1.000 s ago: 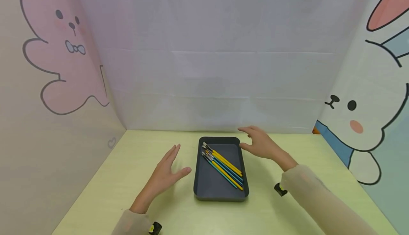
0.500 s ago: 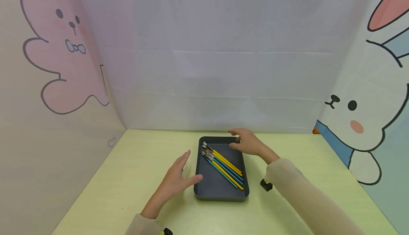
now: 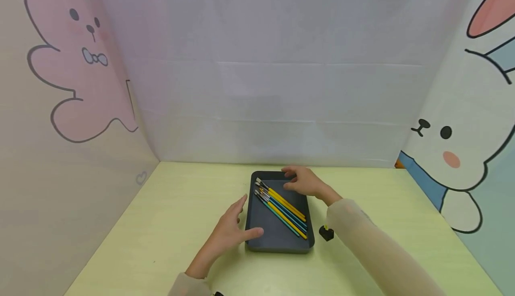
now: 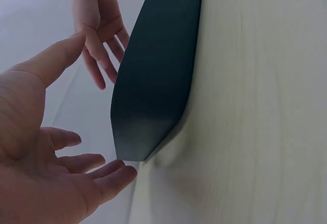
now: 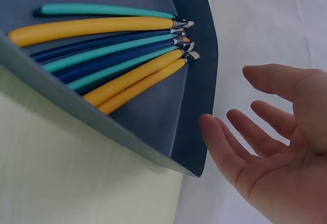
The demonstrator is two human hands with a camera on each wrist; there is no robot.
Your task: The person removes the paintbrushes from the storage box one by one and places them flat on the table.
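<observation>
Several paintbrushes (image 3: pixel 283 209) with yellow, teal and dark blue handles lie slantwise in a dark grey tray (image 3: pixel 263 238), bristles toward its far left. My left hand (image 3: pixel 227 233) is at the tray's left side, thumb spread out over the near left rim and fingers lifted. In the left wrist view the fingertips (image 4: pixel 126 175) are right by the tray's corner. My right hand (image 3: pixel 305 182) hovers at the far right corner, its fingers loosely bent over the rim. The right wrist view has this hand's fingers (image 5: pixel 225 152) beside the tray wall, holding nothing.
The tray stands on a pale yellow-green table (image 3: pixel 181 206). A white sheet (image 3: pixel 257 86) hangs behind it. Side panels with a pink cartoon animal (image 3: pixel 88 77) and a white cartoon rabbit (image 3: pixel 454 153) flank the table.
Both hands have come in toward the tray: the left moved right to its left rim, the right moved left over its far right corner. Tray and paintbrushes stay in place.
</observation>
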